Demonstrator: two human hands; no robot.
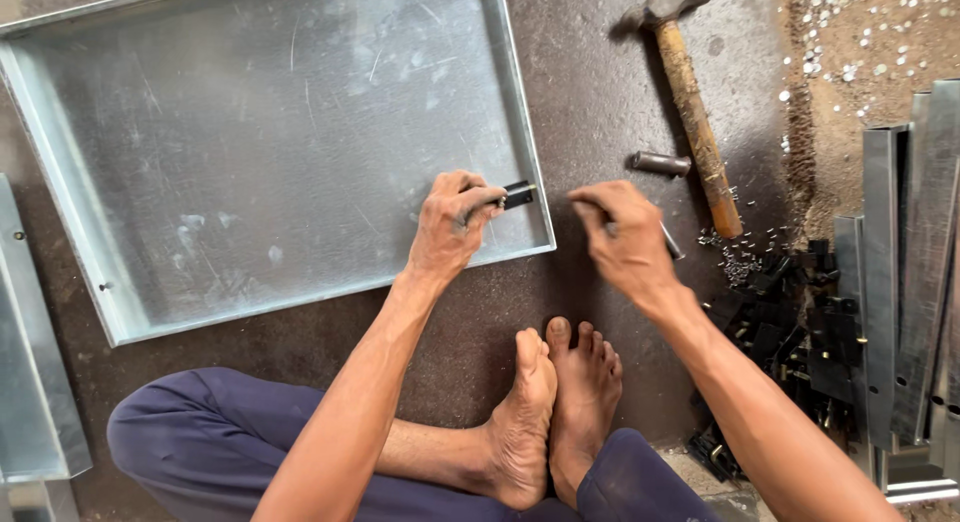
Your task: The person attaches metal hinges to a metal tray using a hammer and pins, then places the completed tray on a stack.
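Centre frame: left hand (452, 225) pinches small black latch (518, 194) against tray rim (528, 162). Right hand (622, 240) curls fingers around thin metal pin (672, 244). Advice: keep latch flush, pin square.

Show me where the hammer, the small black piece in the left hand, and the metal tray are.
hammer (692, 112): head view, on the wooden handle.
small black piece (519, 194): head view, on its exposed end.
metal tray (250, 132): head view, on the bare floor of the tray.

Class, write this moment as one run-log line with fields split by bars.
left hand: holds black bracket on tray rim | right hand: grips thin metal tool outside rim | hammer: on floor
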